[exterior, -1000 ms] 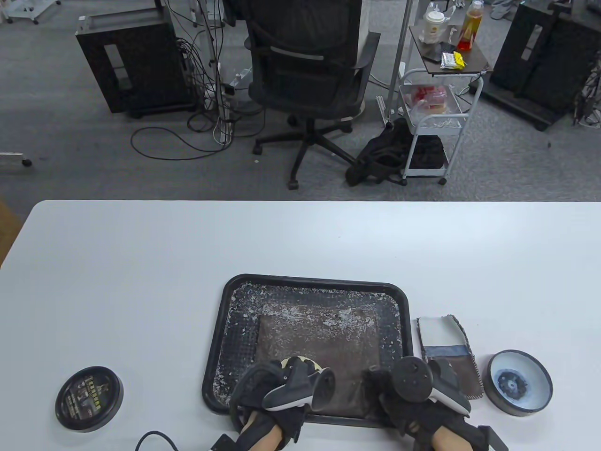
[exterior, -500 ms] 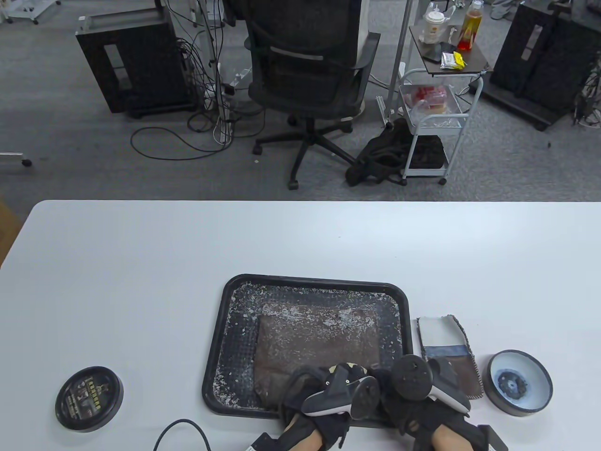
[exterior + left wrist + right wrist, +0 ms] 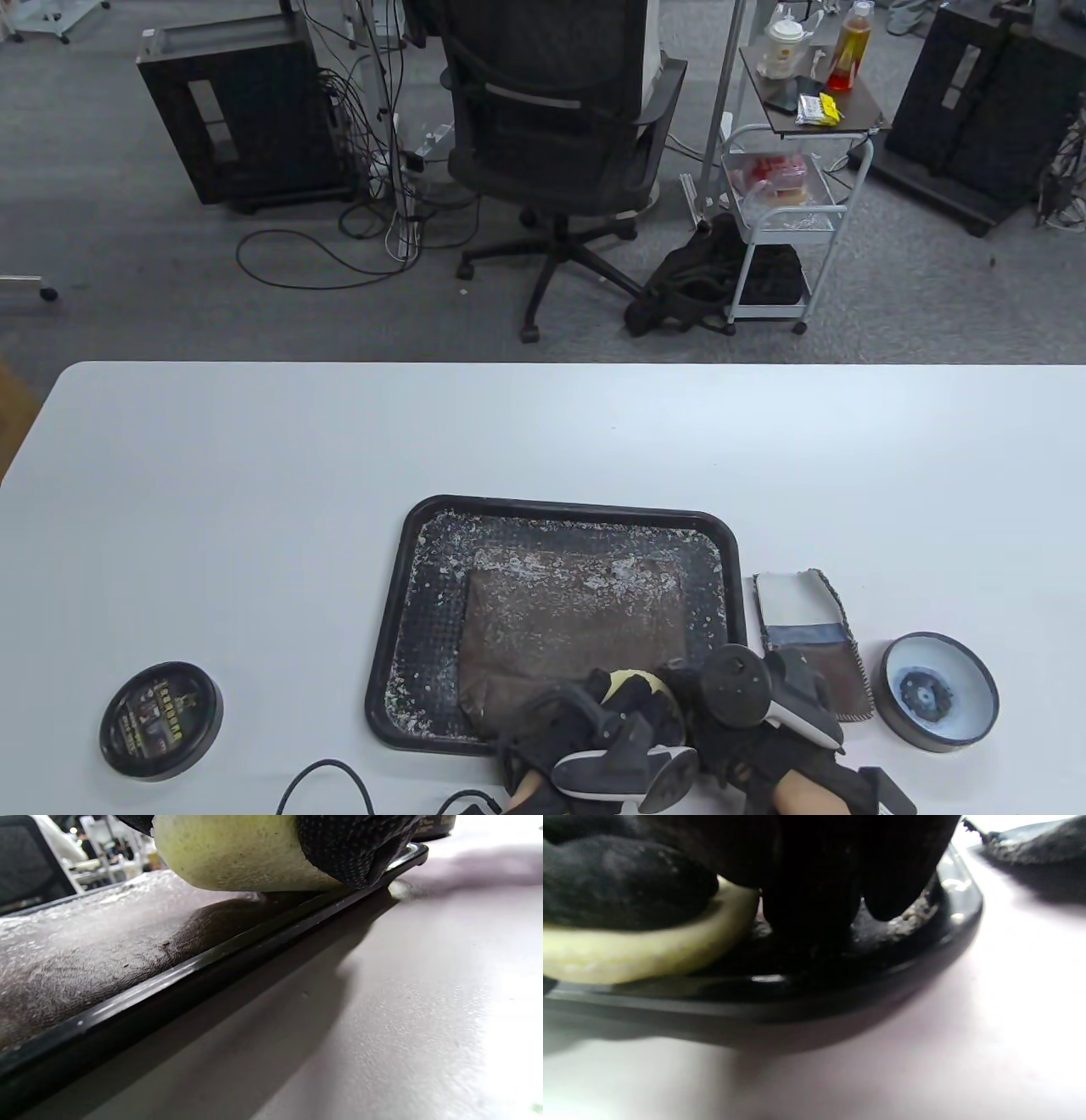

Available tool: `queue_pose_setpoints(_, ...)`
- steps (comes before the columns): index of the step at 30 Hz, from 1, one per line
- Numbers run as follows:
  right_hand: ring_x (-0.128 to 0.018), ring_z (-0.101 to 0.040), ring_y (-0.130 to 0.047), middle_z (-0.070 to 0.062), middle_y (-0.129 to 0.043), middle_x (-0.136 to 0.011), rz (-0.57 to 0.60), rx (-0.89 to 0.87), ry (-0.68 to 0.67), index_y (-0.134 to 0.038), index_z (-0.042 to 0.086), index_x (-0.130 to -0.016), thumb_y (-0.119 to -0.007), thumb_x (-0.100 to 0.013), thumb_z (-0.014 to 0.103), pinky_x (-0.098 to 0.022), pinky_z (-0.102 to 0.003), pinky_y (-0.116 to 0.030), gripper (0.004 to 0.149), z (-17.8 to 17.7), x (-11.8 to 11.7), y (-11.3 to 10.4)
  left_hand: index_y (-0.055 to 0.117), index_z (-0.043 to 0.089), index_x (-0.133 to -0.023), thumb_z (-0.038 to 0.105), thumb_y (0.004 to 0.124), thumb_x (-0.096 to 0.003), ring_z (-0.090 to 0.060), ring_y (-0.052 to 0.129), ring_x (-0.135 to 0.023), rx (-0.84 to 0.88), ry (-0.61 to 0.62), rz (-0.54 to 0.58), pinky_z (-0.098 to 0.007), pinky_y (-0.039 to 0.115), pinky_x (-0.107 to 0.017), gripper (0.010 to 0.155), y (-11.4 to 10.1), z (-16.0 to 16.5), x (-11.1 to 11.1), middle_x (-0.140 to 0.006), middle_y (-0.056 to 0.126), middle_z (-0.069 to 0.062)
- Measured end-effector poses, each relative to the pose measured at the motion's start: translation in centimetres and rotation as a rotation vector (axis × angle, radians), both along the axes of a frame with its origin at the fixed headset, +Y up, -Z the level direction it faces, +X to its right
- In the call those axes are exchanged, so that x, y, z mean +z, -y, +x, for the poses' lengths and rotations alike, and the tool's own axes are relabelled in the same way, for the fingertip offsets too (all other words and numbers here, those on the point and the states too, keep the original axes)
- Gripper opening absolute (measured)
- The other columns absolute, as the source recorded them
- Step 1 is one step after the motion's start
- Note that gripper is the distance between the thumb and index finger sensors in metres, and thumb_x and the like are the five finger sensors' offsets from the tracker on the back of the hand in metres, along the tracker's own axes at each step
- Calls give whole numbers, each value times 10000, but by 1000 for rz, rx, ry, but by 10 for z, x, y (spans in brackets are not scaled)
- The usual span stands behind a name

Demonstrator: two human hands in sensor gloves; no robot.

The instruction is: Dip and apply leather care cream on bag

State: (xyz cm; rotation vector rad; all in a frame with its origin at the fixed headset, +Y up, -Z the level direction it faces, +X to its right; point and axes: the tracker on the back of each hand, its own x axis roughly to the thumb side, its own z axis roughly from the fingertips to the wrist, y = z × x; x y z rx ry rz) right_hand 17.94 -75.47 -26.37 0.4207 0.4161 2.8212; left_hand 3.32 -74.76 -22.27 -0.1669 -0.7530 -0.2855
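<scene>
A brown leather bag (image 3: 577, 628), flecked with white cream, lies flat in a black tray (image 3: 399, 594). My left hand (image 3: 624, 709) grips a round yellow sponge (image 3: 629, 679) and presses it on the bag's near right part. The left wrist view shows the sponge (image 3: 237, 853) under gloved fingers (image 3: 352, 849), touching the bag (image 3: 85, 955). My right hand (image 3: 689, 689) is just right of the sponge, and its fingers (image 3: 814, 899) press down on the bag at the tray's near right corner. The open cream tin (image 3: 937, 692) stands to the right.
The tin's black lid (image 3: 161, 722) lies at the near left. A small brown and white pouch (image 3: 814, 645) lies between the tray and the tin. A cable (image 3: 331, 777) curls at the table's near edge. A chair and carts stand beyond the table.
My left hand has slid the sponge to the right along the bag's near edge, up beside my right hand. The right hand has stayed almost in place.
</scene>
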Motion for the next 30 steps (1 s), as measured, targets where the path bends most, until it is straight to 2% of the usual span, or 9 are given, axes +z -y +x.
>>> queue_pose_setpoints(8, -762, -201, -932, -48, -853, -905, -2, 3, 0, -637, 143, -1021, -763, -433, 247, -595, -431, -805, 611, 0, 0, 0, 580, 499, -933, 428, 821, -385, -112, 608, -1029, 6, -50, -41, -460, 624, -737, 603, -1, -22, -3, -1058, 554, 185)
queue_pose_setpoints(12, -762, -202, -933, -50, -854, -904, 0, 4, -2, -641, 142, -1019, -764, -433, 247, -595, -432, -805, 608, 0, 1, 0, 592, 501, -925, 413, 833, -379, -107, 612, -1027, -6, -139, -111, -461, 633, -734, 603, -2, -52, -9, -1055, 565, 191)
queue_pose_setpoints(19, -757, -204, -936, -47, -861, -898, 4, 21, 0, -655, 146, -1014, -767, -432, 245, -591, -427, -810, 601, -2, 0, 0, 636, 523, -903, 384, 849, -375, -82, 592, -1034, -22, -274, -162, -467, 590, -750, 586, -7, -113, -18, -1048, 580, 225)
queue_pose_setpoints(30, -750, -200, -941, -41, -869, -889, 13, 30, 6, -669, 156, -1009, -766, -431, 247, -592, -426, -809, 593, -4, 0, 0, 648, 522, -895, 369, 859, -373, -90, 599, -1033, 99, -439, -225, -480, 583, -749, 584, -7, -188, -17, -1043, 589, 220)
